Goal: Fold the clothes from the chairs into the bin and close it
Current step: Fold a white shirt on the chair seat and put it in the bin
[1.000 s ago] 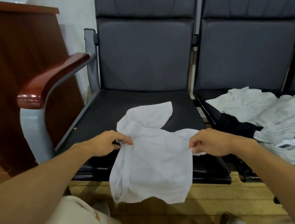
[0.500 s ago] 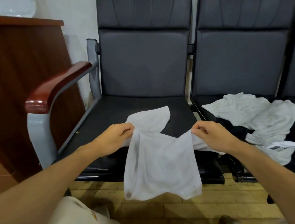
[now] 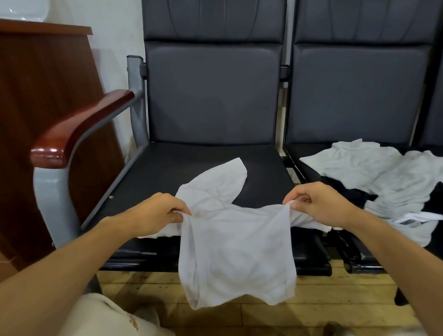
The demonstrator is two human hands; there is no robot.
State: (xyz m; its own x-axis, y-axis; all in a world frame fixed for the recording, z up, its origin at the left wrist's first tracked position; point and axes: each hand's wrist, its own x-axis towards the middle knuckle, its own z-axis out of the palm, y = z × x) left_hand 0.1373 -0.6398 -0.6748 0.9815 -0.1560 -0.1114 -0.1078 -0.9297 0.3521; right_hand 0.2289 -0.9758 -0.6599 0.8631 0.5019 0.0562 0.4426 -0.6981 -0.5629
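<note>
A small white T-shirt (image 3: 238, 246) is stretched between my two hands over the front of the left chair seat (image 3: 188, 165). My left hand (image 3: 158, 212) pinches its left shoulder, my right hand (image 3: 315, 201) pinches its right shoulder. The body of the shirt hangs down past the seat edge toward the floor, and one sleeve lies back on the seat. A heap of white and black clothes (image 3: 389, 181) lies on the right chair seat. No bin is in view.
A wooden armrest (image 3: 75, 129) on a grey metal post stands at the left of the chair. A brown wooden cabinet (image 3: 28, 115) is further left. Wooden floorboards (image 3: 310, 307) run under the chairs, and my knees show at the bottom edge.
Both hands have lifted the shirt by its shoulders and pulled them wider apart. The shirt now hangs flatter and more spread out in front of the seat.
</note>
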